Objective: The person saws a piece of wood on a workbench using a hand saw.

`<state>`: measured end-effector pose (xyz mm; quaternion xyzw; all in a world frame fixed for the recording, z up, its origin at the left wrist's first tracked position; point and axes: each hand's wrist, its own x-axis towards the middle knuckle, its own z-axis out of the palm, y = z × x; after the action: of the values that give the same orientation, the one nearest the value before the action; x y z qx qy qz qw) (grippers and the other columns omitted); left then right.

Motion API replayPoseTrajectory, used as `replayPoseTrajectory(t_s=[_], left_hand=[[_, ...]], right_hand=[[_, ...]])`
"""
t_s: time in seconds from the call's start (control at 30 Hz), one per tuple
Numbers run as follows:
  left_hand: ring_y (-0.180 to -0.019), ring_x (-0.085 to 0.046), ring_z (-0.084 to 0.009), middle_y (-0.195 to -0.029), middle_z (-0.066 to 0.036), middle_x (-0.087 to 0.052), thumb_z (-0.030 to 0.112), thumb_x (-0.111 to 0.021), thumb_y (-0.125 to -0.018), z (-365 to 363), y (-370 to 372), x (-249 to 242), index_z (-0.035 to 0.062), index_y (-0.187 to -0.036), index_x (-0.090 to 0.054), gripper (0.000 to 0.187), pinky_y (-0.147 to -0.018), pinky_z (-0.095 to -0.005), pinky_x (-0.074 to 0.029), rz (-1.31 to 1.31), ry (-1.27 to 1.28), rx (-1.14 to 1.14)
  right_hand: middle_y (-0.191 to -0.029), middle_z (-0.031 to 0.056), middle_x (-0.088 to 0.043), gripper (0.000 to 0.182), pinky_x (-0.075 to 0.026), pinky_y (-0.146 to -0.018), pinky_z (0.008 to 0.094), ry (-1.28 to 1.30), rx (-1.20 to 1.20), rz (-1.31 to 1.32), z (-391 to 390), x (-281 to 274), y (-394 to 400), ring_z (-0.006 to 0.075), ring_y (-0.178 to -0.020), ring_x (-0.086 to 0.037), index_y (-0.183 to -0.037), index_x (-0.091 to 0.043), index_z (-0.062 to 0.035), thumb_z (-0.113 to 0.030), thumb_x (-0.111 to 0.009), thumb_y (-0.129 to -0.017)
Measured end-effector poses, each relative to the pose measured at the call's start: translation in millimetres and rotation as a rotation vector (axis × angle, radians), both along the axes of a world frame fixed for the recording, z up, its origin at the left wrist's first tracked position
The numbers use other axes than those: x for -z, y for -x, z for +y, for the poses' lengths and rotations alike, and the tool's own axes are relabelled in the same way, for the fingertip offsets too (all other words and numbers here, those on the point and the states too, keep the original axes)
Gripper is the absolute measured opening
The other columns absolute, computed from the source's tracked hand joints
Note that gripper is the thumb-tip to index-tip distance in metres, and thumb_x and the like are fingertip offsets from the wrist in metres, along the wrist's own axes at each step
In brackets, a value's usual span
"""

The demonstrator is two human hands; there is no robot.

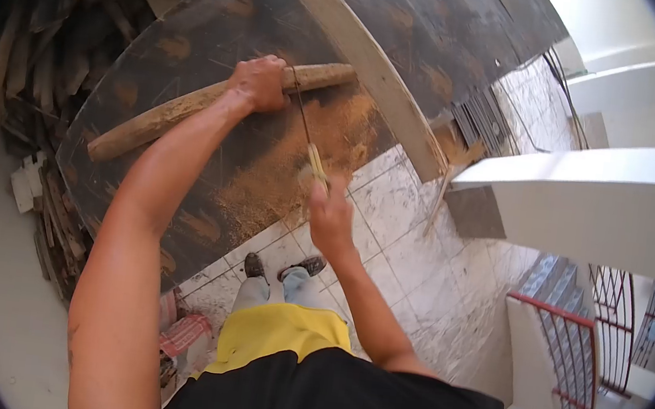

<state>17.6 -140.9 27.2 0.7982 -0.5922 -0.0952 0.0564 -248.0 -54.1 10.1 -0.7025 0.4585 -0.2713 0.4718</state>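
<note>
On the dark board [217, 111], a rough, weathered wooden pole [169, 110] lies.

Orange-brown sawdust [327, 136] dusts the dark, brown-blotched board [201, 37].

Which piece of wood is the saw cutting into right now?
The round wooden pole lying across the dark board, pinned by the left hand; the pale flat plank beside it is untouched.

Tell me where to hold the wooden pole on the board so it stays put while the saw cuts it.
Grip the wooden pole from above, just beside the saw blade, on its long free side, as the left hand does. It is round and lies loose on the flat board, so pressing down near the cut likely stops it rolling.
</note>
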Motion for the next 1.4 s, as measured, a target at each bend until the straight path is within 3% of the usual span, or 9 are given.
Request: replayPoseTrajectory(t_s=[0.2,0.33,0.43,0.57,0.83,0.9,1.07,1.27,1.4], left_hand=[[-0.110,-0.067,-0.0342,-0.118,-0.012,-0.067,0.041,-0.079,-0.071,4.1,-1.0,-4.9,0.0066,-0.114,-0.066,0.056,-0.093,-0.0441,-0.056,-0.013,-0.027,-0.009],[-0.109,-0.068,-0.0338,-0.117,-0.012,-0.068,0.042,-0.079,-0.072,-2.2,-1.1,3.2,0.0069,-0.112,-0.066,0.055,-0.093,-0.0440,-0.056,-0.013,0.025,0.015],[-0.109,-0.067,-0.0338,-0.117,-0.013,-0.067,0.042,-0.079,-0.072,-0.5,1.9,3.9,0.0068,-0.111,-0.066,0.054,-0.092,-0.0445,-0.056,-0.044,0.061,0.003],[-0.111,-0.066,-0.0332,-0.117,-0.012,-0.067,0.043,-0.080,-0.073,-2.7,-1.0,6.9,0.0064,-0.111,-0.065,0.055,-0.091,-0.0450,-0.056,-0.056,0.019,0.021],[-0.113,-0.066,-0.0331,-0.118,-0.012,-0.067,0.041,-0.079,-0.073,-7.0,2.9,-7.9,0.0060,-0.114,-0.066,0.056,-0.092,-0.0447,-0.055,-0.107,-0.022,-0.001],[-0.113,-0.066,-0.0332,-0.119,-0.012,-0.067,0.041,-0.079,-0.072,-0.5,4.1,1.3,0.0059,-0.115,-0.066,0.057,-0.093,-0.0447,-0.055,-0.103,-0.059,0.028],[-0.114,-0.065,-0.0326,-0.123,-0.011,-0.067,0.046,-0.082,-0.070,-2.2,0.2,7.7,0.0080,-0.117,-0.066,0.062,-0.095,-0.0459,-0.054,-0.100,0.007,0.011],[-0.117,-0.064,-0.0325,-0.127,-0.013,-0.066,0.044,-0.078,-0.072,-9.0,5.2,-4.0,0.0094,-0.123,-0.065,0.062,-0.097,-0.0449,-0.053,-0.107,-0.080,-0.023],[-0.117,-0.064,-0.0321,-0.126,-0.011,-0.066,0.046,-0.079,-0.072,-7.7,-2.8,6.2,0.0079,-0.116,-0.067,0.060,-0.095,-0.0446,-0.054,-0.090,-0.019,-0.023]], right_hand=[[-0.080,0.0302,-0.064,0.037,-0.048,-0.068,0.0576,0.049,-0.054,-0.063,-68.0,1.8,-70.8,0.0539,-0.080,-0.063,-0.116,-0.050,-0.0017,-0.037,-0.050,-0.103],[-0.083,0.0278,-0.065,0.040,-0.050,-0.071,0.0527,0.055,-0.038,-0.045,22.6,11.3,44.4,0.0506,-0.081,-0.064,-0.124,-0.050,-0.0026,-0.036,-0.052,-0.102],[-0.084,0.0285,-0.066,0.038,-0.051,-0.072,0.0552,-0.130,-0.059,-0.067,-13.7,-4.9,5.2,0.0512,-0.081,-0.064,-0.118,-0.050,-0.0030,-0.037,-0.051,-0.102],[-0.085,0.0320,-0.066,0.036,-0.049,-0.073,0.0606,0.067,-0.041,0.027,-83.9,3.2,-88.2,0.0532,-0.082,-0.063,-0.106,-0.048,-0.0042,-0.040,-0.050,-0.102],[-0.077,0.0279,-0.065,0.036,-0.050,-0.066,0.0571,-0.052,-0.033,-0.005,17.4,-10.1,32.6,0.0511,-0.074,-0.064,-0.115,-0.050,-0.0041,-0.038,-0.052,-0.102],[-0.077,0.0303,-0.065,0.037,-0.050,-0.064,0.0570,0.143,-0.028,-0.042,-22.1,21.8,-17.9,0.0514,-0.071,-0.064,-0.110,-0.049,-0.0025,-0.038,-0.052,-0.102],[-0.077,0.0323,-0.064,0.034,-0.049,-0.066,0.0609,0.115,-0.001,-0.103,-77.0,13.8,-86.1,0.0525,-0.076,-0.064,-0.102,-0.047,-0.0040,-0.038,-0.054,-0.101],[-0.084,0.0308,-0.066,0.037,-0.049,-0.072,0.0598,0.037,-0.062,-0.015,-3.0,-7.4,30.9,0.0550,-0.082,-0.063,-0.107,-0.049,-0.0036,-0.041,-0.049,-0.103],[-0.080,0.0313,-0.066,0.039,-0.050,-0.072,0.0606,0.049,-0.038,0.075,-73.2,-2.2,-70.1,0.0532,-0.079,-0.063,-0.106,-0.048,-0.0046,-0.043,-0.049,-0.102]])
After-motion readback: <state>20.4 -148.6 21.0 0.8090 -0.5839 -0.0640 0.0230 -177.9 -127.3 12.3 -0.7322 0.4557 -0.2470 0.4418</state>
